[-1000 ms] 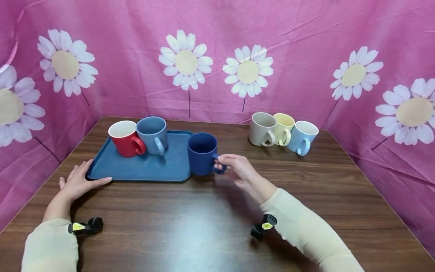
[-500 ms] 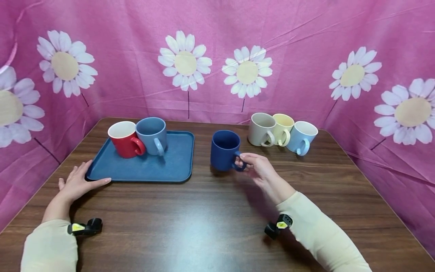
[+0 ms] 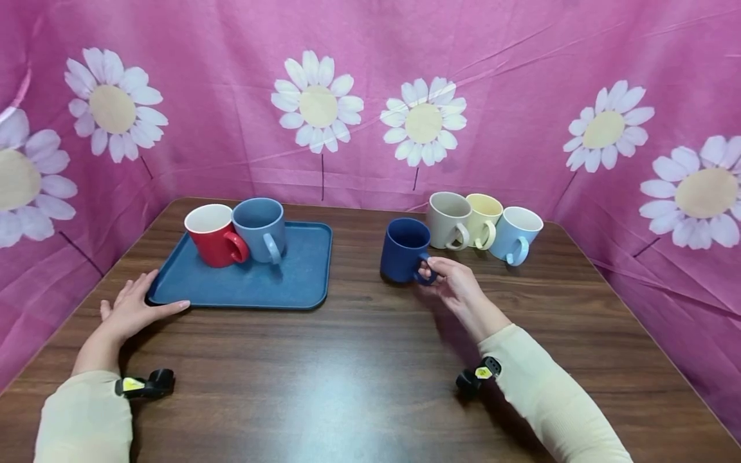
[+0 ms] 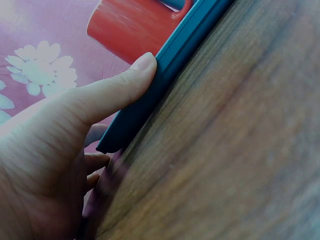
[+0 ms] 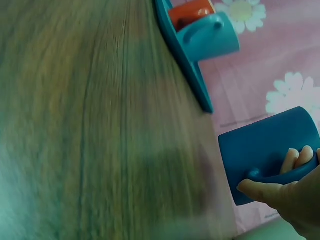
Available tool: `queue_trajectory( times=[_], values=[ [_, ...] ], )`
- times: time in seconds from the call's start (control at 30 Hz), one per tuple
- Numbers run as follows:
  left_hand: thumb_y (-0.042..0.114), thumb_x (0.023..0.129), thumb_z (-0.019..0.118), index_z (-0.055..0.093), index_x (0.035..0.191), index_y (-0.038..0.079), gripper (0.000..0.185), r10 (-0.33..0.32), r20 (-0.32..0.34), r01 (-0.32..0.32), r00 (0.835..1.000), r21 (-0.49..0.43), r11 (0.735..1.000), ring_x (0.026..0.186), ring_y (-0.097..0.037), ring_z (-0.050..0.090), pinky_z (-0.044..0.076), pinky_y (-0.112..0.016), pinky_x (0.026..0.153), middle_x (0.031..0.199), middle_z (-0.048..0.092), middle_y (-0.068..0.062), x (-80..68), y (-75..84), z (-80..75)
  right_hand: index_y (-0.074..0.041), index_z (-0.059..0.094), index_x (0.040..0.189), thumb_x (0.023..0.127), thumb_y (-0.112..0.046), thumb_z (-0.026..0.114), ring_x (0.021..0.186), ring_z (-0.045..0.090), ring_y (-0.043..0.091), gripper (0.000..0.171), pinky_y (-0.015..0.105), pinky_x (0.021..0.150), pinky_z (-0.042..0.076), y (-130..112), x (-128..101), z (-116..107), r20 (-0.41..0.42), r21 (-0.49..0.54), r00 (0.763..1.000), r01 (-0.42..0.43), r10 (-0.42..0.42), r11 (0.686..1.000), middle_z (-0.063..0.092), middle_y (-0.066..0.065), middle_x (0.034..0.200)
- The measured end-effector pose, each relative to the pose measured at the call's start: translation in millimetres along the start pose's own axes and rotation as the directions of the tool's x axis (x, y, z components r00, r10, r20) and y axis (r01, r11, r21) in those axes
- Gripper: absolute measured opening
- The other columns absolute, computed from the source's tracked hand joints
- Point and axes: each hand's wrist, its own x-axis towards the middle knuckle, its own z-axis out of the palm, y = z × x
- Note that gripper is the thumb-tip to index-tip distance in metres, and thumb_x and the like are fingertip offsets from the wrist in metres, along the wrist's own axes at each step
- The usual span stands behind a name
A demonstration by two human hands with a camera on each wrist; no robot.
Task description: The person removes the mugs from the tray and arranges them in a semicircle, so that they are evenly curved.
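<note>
My right hand [image 3: 460,292] grips a dark blue mug [image 3: 399,257] by its handle, fingers through the loop, with the mug upright over the table right of the tray. In the right wrist view the same mug [image 5: 267,145] shows its side and handle. At the front left corner of a blue rectangular tray [image 3: 301,283], my left hand [image 3: 130,312] rests with spread fingers. Its straight thumb lies along the tray's rim [image 4: 172,50] in the left wrist view. On the tray stand a red mug [image 3: 211,241] with white inside and a medium blue mug [image 3: 257,225], side by side.
At the back right a grey mug [image 3: 442,222], a pale yellow mug [image 3: 479,215] and a light blue mug [image 3: 509,238] stand close together. The dark blue mug is just left of the grey one. A pink flowered cloth [image 3: 370,180] hangs behind the wooden table [image 3: 260,386].
My right hand has carried the dark blue mug from the tray's right edge rightward and slightly back, to beside the grey mug. The left hand has stayed at the tray corner.
</note>
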Motion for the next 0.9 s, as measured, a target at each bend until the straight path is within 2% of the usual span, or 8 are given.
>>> queue_trajectory(
  times=[0.2, 0.37, 0.63, 0.9],
  values=[
    [0.052, 0.076, 0.055, 0.004, 0.136, -0.002, 0.096, 0.002, 0.000, -0.002, 1.000, 0.002, 1.000, 0.120, -0.048, -0.009, -0.008, -0.070, 0.078, 0.133, 0.002, -0.035, -0.3, 1.4, 0.4, -0.004, 0.061, 0.069, 0.088, 0.002, 0.039, 0.061, 0.055, 0.013, 0.029, 0.044, 0.082, 0.033, -2, 13, -9, -0.009, 0.004, 1.000, -0.002, 0.003, 1.000, 0.057, 0.006, 0.066],
    [0.052, 0.076, 0.055, 0.004, 0.136, -0.001, 0.095, 0.006, -0.005, -0.006, 1.000, 0.004, 1.000, 0.120, -0.047, -0.009, -0.008, -0.070, 0.078, 0.133, 0.002, -0.035, 0.8, 0.5, 1.4, -0.005, 0.061, 0.069, 0.089, 0.000, 0.040, 0.062, 0.056, 0.012, 0.029, 0.045, 0.086, 0.031, -3, 22, -14, -0.052, -0.002, 0.999, 0.009, -0.009, 1.000, 0.057, 0.005, 0.062],
    [0.052, 0.076, 0.055, 0.003, 0.136, -0.001, 0.096, -0.001, 0.007, 0.001, 1.000, 0.001, 1.000, 0.120, -0.047, -0.009, -0.008, -0.070, 0.077, 0.133, 0.001, -0.035, 0.8, 0.8, 1.0, -0.005, 0.058, 0.071, 0.088, 0.000, 0.042, 0.058, 0.053, 0.010, 0.024, 0.038, 0.077, 0.035, -3, 36, -18, -0.112, -0.001, 0.994, 0.015, -0.015, 1.000, 0.057, 0.005, 0.064],
    [0.052, 0.075, 0.056, 0.003, 0.136, -0.001, 0.096, -0.001, -0.002, 0.001, 1.000, -0.001, 1.000, 0.121, -0.047, -0.009, -0.009, -0.070, 0.077, 0.134, 0.002, -0.034, 1.3, 0.4, 0.4, -0.005, 0.059, 0.068, 0.089, -0.002, 0.041, 0.059, 0.053, 0.010, 0.027, 0.041, 0.083, 0.030, -2, 39, -19, -0.129, 0.005, 0.991, 0.020, -0.019, 1.000, 0.055, 0.003, 0.059]
  ],
)
